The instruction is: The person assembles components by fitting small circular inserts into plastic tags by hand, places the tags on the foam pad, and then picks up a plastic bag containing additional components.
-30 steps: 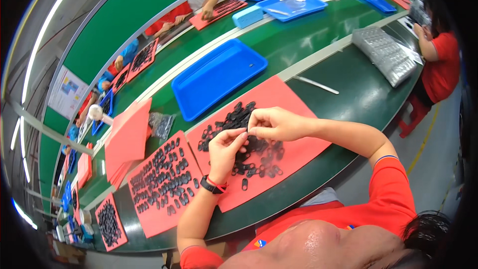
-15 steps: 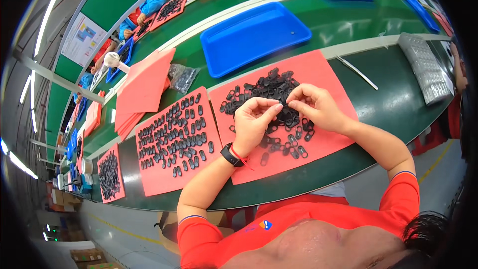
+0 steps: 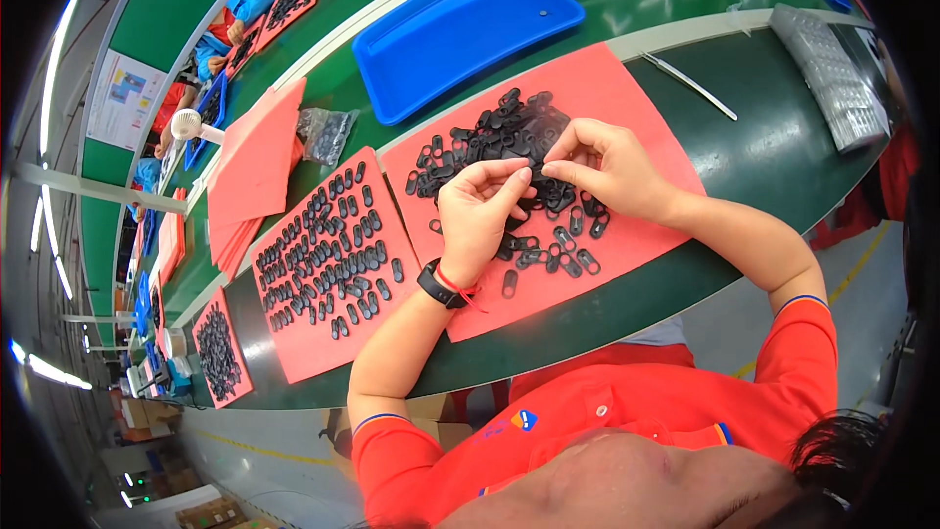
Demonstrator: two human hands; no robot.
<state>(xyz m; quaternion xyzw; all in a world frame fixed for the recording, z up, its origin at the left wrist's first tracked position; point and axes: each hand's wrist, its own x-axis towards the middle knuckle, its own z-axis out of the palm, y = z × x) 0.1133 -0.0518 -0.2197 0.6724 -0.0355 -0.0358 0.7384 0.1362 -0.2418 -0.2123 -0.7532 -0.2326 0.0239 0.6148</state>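
Both my hands meet over a heap of small black oblong plastic pieces (image 3: 490,137) on a pink foam sheet (image 3: 636,108). My left hand (image 3: 480,211), with a black band on its wrist, is closed in a pinch of thumb and forefinger. Close beside it, my right hand (image 3: 612,171) pinches too, its fingertips almost touching the left ones. What lies between the fingertips is too small to make out. Loose pieces (image 3: 563,255) lie scattered below my hands. To the left, a second pink foam sheet (image 3: 323,358) carries similar black pieces in rows.
Beyond the sheets stands a blue tray (image 3: 441,39) with one small item in it. A white pen-like tool (image 3: 690,85) and clear plastic packaging (image 3: 827,78) lie at right. Stacked pink sheets (image 3: 255,157), a bag of parts (image 3: 325,134) and a small white fan (image 3: 186,124) are at left.
The view has shifted, so the table things sit higher and more to the left. My hands stay pinched together over the heap, with little change in their pose.
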